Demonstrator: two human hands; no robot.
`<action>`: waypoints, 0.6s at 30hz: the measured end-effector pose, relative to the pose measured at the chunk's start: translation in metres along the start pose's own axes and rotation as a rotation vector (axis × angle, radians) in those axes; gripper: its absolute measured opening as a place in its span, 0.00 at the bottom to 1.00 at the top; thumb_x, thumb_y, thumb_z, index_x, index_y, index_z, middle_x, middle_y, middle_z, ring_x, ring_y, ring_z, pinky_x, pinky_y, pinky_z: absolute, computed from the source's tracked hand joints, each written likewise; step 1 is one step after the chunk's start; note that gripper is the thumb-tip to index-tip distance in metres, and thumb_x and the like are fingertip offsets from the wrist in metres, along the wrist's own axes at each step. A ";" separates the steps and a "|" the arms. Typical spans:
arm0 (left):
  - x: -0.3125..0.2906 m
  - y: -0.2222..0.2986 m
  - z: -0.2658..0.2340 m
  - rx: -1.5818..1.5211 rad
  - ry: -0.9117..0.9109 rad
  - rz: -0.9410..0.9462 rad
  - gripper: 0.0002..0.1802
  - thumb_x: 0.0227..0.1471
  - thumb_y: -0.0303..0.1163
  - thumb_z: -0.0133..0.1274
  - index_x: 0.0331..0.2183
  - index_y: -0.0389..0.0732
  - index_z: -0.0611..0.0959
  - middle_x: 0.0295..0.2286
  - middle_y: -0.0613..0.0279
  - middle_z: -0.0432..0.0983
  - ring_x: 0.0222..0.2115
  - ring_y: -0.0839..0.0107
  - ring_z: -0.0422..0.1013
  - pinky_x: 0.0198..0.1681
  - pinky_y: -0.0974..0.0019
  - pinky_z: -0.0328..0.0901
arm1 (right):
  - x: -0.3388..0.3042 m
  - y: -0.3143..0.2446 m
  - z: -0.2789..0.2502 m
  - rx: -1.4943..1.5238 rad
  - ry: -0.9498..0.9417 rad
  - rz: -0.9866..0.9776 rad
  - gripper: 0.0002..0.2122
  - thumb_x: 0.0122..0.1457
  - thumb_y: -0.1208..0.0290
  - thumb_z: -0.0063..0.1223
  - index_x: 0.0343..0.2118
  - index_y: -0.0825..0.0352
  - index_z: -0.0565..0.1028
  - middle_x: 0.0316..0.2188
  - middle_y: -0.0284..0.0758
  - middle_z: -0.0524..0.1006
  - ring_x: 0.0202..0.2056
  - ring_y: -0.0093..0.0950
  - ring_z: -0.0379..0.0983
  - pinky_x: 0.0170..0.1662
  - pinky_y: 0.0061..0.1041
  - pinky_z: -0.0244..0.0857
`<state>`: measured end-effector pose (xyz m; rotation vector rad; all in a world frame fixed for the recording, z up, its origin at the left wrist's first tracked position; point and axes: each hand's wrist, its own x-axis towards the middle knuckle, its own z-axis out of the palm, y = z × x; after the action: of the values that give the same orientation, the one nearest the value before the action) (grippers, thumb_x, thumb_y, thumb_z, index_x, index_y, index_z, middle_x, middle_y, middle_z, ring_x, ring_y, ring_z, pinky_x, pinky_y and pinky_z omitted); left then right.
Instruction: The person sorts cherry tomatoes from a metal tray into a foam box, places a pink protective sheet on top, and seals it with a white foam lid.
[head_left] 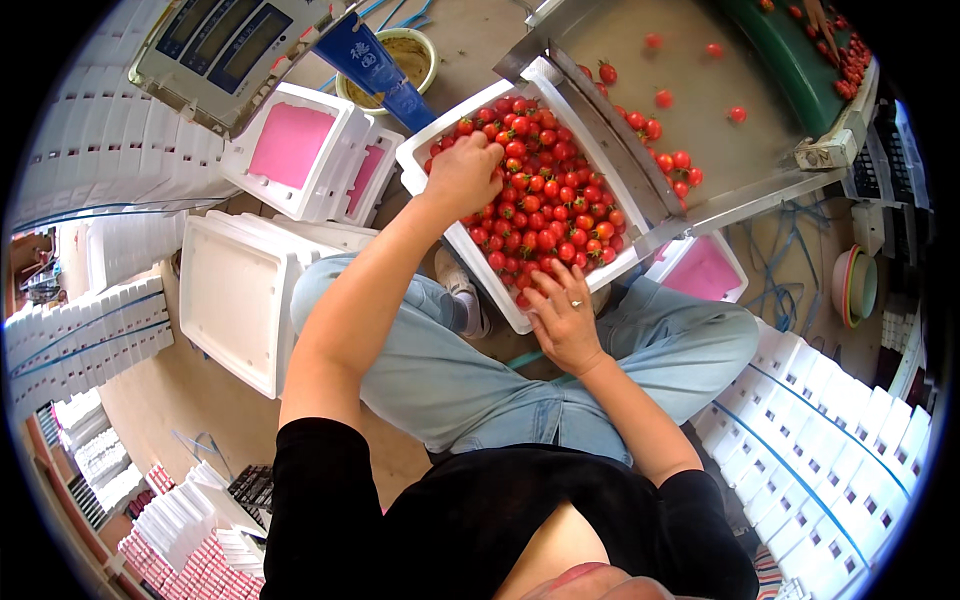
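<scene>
A white foam box point(487, 283) stands tilted in front of me between my knees, filled with red cherry tomatoes point(545, 205). My left hand point(465, 178) rests on the tomatoes by the far left side of the box. Its fingers are curled down, and whatever they hold is hidden. At the near corner my right hand point(565, 318), with a ring on one finger, lies on the tomatoes with its fingers spread. Against the box's far right side is a metal sorting tray point(740, 165), where several loose tomatoes point(680, 160) lie, some of them blurred.
A scale display point(225, 40) and a blue post point(375, 75) stand at the far left, near a tub point(410, 60). Foam boxes with pink lining point(290, 145) and a pale box point(235, 305) sit left. Stacked white boxes point(820, 440) rise right, below nested bowls point(853, 285).
</scene>
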<state>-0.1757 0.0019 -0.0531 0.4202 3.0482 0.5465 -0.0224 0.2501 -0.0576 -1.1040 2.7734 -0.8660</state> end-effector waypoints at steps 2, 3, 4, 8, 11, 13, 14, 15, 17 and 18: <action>-0.002 -0.003 -0.005 0.041 0.158 -0.011 0.17 0.46 0.34 0.58 0.41 0.43 0.80 0.41 0.58 0.72 0.44 0.56 0.70 0.44 0.51 0.68 | 0.001 0.001 -0.005 -0.071 0.099 0.164 0.22 0.54 0.66 0.58 0.52 0.68 0.71 0.60 0.46 0.63 0.65 0.48 0.51 0.66 0.51 0.44; -0.004 -0.003 -0.008 0.046 0.223 -0.028 0.21 0.46 0.35 0.59 0.45 0.44 0.79 0.44 0.58 0.72 0.46 0.55 0.69 0.45 0.51 0.68 | 0.002 0.004 -0.006 -0.107 0.147 0.246 0.24 0.54 0.66 0.59 0.53 0.68 0.70 0.61 0.48 0.61 0.66 0.49 0.50 0.66 0.52 0.44; -0.006 -0.006 -0.009 -0.010 0.110 -0.030 0.31 0.50 0.43 0.58 0.55 0.47 0.74 0.55 0.56 0.66 0.56 0.54 0.62 0.56 0.47 0.61 | 0.003 0.010 -0.005 -0.172 0.168 0.306 0.28 0.54 0.63 0.59 0.57 0.69 0.67 0.64 0.51 0.56 0.66 0.50 0.47 0.67 0.52 0.43; -0.043 0.013 0.022 0.080 -0.143 0.205 0.44 0.54 0.58 0.51 0.65 0.49 0.59 0.67 0.56 0.45 0.68 0.52 0.39 0.68 0.42 0.36 | -0.008 0.004 -0.009 -0.158 -0.028 0.248 0.25 0.55 0.62 0.59 0.54 0.67 0.71 0.63 0.45 0.60 0.66 0.48 0.48 0.68 0.52 0.39; -0.062 0.046 0.026 0.097 -0.177 0.277 0.45 0.54 0.54 0.53 0.66 0.48 0.56 0.67 0.57 0.46 0.68 0.54 0.41 0.68 0.41 0.36 | -0.023 0.006 -0.009 -0.092 -0.107 0.140 0.21 0.56 0.63 0.58 0.52 0.65 0.73 0.59 0.39 0.65 0.66 0.45 0.49 0.68 0.51 0.37; -0.072 0.053 0.025 -0.031 -0.204 0.335 0.41 0.53 0.49 0.54 0.64 0.49 0.61 0.66 0.58 0.50 0.66 0.55 0.46 0.68 0.42 0.37 | -0.025 0.007 -0.018 0.012 -0.026 0.138 0.15 0.55 0.72 0.56 0.47 0.64 0.75 0.54 0.37 0.69 0.63 0.44 0.56 0.65 0.47 0.49; -0.074 0.054 0.024 -0.094 -0.218 0.363 0.39 0.53 0.46 0.55 0.63 0.49 0.64 0.65 0.58 0.53 0.66 0.55 0.49 0.68 0.42 0.37 | -0.027 0.011 -0.021 0.082 0.007 0.152 0.14 0.55 0.74 0.56 0.45 0.65 0.76 0.54 0.37 0.70 0.62 0.44 0.58 0.64 0.45 0.52; -0.074 0.053 0.022 -0.157 -0.247 0.362 0.34 0.53 0.42 0.56 0.60 0.48 0.68 0.63 0.58 0.56 0.64 0.55 0.53 0.68 0.42 0.39 | -0.029 0.014 -0.025 0.151 0.040 0.168 0.13 0.54 0.76 0.56 0.44 0.65 0.76 0.54 0.38 0.70 0.61 0.44 0.60 0.63 0.43 0.55; -0.067 0.051 0.008 -0.280 -0.306 0.369 0.26 0.51 0.34 0.58 0.54 0.47 0.76 0.59 0.58 0.64 0.60 0.55 0.60 0.67 0.42 0.42 | -0.020 0.017 -0.049 0.159 0.169 0.156 0.13 0.52 0.81 0.56 0.42 0.66 0.76 0.50 0.39 0.72 0.56 0.44 0.65 0.58 0.40 0.62; -0.057 0.046 0.000 -0.328 -0.151 0.421 0.15 0.50 0.26 0.54 0.42 0.43 0.82 0.50 0.57 0.73 0.52 0.58 0.67 0.63 0.44 0.50 | -0.015 0.024 -0.063 0.172 0.212 0.151 0.13 0.52 0.82 0.56 0.42 0.67 0.76 0.50 0.40 0.72 0.55 0.44 0.66 0.57 0.39 0.62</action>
<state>-0.1085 0.0286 -0.0390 1.0361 2.6575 0.9583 -0.0405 0.3044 -0.0186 -0.8074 2.8311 -1.2399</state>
